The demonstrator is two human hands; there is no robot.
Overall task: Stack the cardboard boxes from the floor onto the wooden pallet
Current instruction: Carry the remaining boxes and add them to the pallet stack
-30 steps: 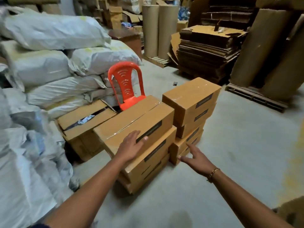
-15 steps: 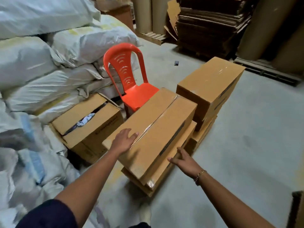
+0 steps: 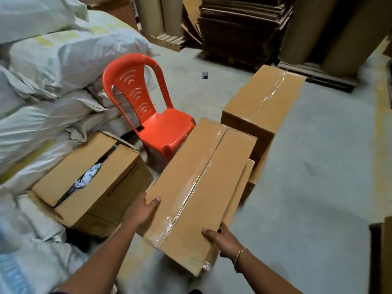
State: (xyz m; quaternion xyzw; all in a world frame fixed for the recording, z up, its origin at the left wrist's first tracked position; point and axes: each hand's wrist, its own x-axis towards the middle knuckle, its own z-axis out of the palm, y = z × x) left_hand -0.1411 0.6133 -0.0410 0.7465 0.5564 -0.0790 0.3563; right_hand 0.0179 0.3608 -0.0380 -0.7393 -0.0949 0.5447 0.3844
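Gripping the top box [image 3: 199, 183] at its near end with both hands. Pinching the near-left corner with the left hand [image 3: 142, 211]: thumb lying on the lid, fingers wrapping down the side wall, hidden. Clamping the near-right edge with the right hand [image 3: 222, 238]: thumb pressing on top, fingers curling round the side. Wearing a gold chain bracelet [image 3: 239, 253] at that wrist.

Noting the look: long, flat, plain brown corrugated card, sealed along the centre seam with clear glossy tape, wrinkling and catching light, folding over the near end. Sitting low, mid-frame, on a lower box [image 3: 249, 177] of the same kind, near end overhanging toward the body. Unable to tell whether resting fully or lifting off. Noting just beyond, to the right, a second stack [image 3: 263, 102] of like boxes, taller, close to the far corner.

Checking room. Crowding on the left: an open carton [image 3: 91, 181], flaps gaping, just beside the left hand. Also an orange plastic chair [image 3: 161, 128], smooth, slotted back, seat meeting the far-left edge, contact not certain. Behind these, white woven sacks [image 3: 63, 49], soft and bulging. Opening wide to the right onto grey concrete floor [image 3: 318, 187], matte, faintly stained.

Backing the scene: flattened cardboard sheets [image 3: 244, 28] in a dark pile, tall brown paper rolls [image 3: 318, 28], a slatted pallet [image 3: 167, 40] under further rolls.
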